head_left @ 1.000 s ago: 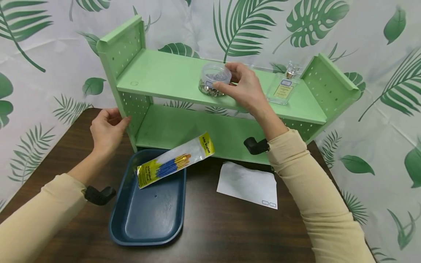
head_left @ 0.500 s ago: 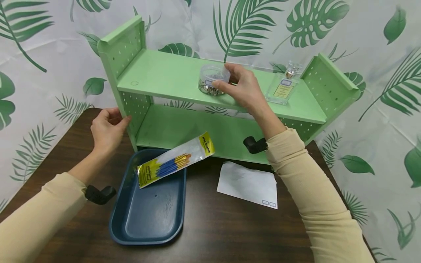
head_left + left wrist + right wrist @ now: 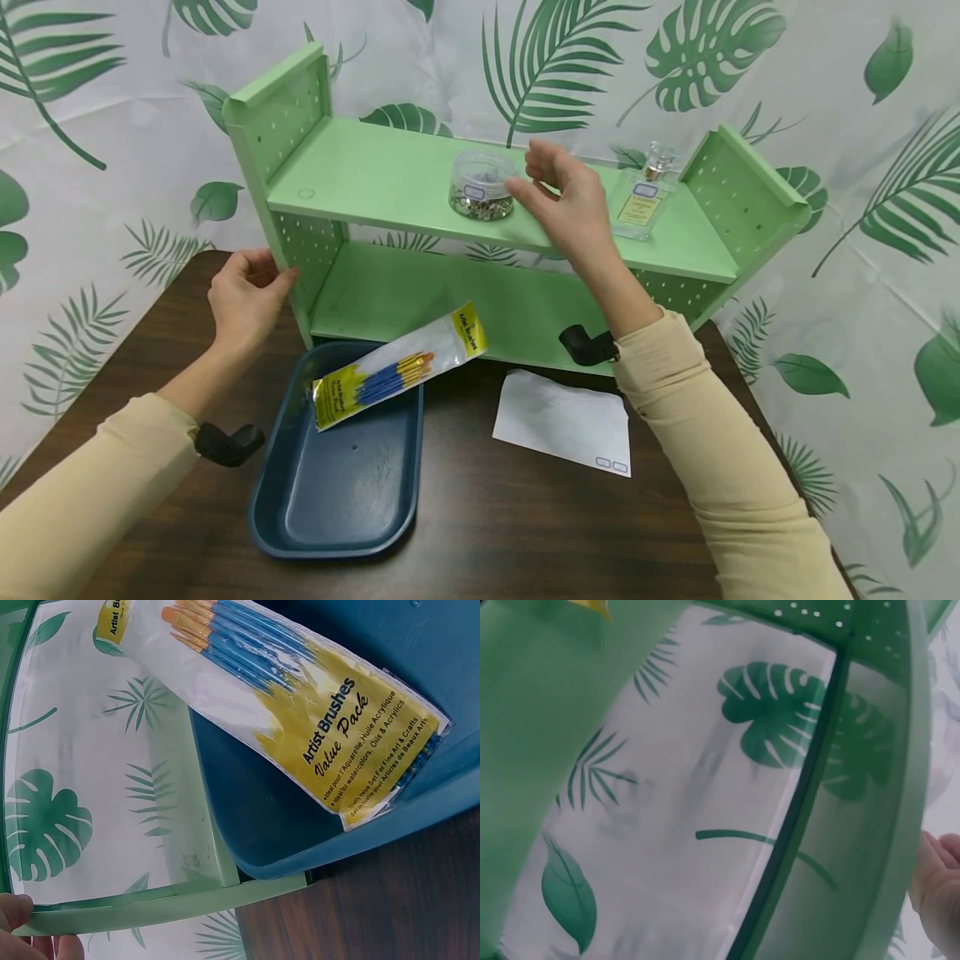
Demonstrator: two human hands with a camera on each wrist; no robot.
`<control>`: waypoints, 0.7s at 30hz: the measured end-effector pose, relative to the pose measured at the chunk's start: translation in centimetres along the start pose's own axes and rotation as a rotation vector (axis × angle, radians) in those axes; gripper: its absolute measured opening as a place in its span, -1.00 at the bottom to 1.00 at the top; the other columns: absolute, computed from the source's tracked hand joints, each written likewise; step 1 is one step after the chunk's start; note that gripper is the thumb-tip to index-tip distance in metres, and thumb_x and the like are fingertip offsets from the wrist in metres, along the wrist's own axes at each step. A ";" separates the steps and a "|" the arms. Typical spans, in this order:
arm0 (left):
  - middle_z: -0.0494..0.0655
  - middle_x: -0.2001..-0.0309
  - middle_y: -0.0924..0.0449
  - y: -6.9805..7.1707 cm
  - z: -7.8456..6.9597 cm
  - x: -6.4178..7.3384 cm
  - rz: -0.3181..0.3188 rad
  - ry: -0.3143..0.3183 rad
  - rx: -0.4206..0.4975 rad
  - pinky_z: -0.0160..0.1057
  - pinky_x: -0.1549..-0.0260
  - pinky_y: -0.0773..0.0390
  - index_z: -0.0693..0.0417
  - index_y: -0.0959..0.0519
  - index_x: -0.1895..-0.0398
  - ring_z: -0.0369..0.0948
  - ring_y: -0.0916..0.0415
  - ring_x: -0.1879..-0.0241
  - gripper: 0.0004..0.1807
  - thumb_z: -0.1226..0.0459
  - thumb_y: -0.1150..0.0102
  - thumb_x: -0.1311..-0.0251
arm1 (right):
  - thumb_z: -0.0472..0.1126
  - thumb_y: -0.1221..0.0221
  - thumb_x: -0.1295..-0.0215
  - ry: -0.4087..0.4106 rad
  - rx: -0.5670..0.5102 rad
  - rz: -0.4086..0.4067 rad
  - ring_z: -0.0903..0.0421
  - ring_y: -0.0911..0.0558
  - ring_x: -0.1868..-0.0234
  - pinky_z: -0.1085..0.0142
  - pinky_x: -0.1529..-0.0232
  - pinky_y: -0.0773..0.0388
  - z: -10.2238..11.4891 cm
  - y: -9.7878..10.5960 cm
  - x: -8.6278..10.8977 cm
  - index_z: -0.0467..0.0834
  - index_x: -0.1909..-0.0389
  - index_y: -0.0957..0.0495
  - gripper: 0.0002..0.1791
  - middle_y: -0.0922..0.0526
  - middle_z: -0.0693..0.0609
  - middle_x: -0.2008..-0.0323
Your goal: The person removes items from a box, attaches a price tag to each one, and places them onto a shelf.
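Observation:
A small clear round jar (image 3: 482,187) of metallic bits, with a label on its side, stands on the upper board of a green metal shelf (image 3: 375,171). Just right of the jar is my right hand (image 3: 573,200), fingers loosely bent and holding nothing, the thumb tip close to the jar's rim. My left hand (image 3: 247,296) pinches the front edge of the shelf's left side panel; thumb and fingers lie on either side of that edge in the left wrist view. A glass perfume bottle (image 3: 639,204) stands on the upper board behind the right hand.
A blue tray (image 3: 337,546) sits on the dark wooden table (image 3: 517,533) before the shelf. Across its far end lies a pack of artist brushes (image 3: 397,367), its upper end over the lower board. A white paper (image 3: 562,421) lies to the right. Leaf-patterned cloth hangs behind.
My right hand has let go of the jar and moved a little to the right, leaving it on the upper board. My left hand stays on the side panel.

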State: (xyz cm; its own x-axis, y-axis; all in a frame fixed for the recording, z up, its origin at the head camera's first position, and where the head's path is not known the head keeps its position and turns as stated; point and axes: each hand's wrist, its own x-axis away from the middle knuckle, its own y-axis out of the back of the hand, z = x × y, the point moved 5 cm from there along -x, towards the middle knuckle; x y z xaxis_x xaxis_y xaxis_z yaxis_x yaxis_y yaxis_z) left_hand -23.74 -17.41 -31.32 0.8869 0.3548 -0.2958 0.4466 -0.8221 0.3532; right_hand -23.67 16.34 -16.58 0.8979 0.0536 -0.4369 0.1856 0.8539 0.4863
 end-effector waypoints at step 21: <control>-0.54 0.34 -0.45 1.1 1.3 1.4 0.056 0.011 0.012 -0.67 0.37 -0.41 0.15 -0.51 0.02 -0.68 -0.41 0.36 -0.64 0.20 -0.26 -0.14 | -0.51 -0.17 -0.17 0.199 -0.282 -0.101 -0.02 -0.59 0.02 0.28 -0.02 -0.55 -2.8 -2.1 9.3 -0.46 0.03 -0.50 -0.69 -0.60 -0.28 0.11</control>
State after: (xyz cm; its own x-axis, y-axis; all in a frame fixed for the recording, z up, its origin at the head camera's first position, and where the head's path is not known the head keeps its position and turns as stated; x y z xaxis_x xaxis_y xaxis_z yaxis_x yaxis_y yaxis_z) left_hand -22.15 -18.37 -32.46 0.9119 0.3128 -0.2658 0.3947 -0.8459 0.3587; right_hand -16.82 16.52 -23.80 0.7799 0.0378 -0.6247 0.1273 0.9677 0.2175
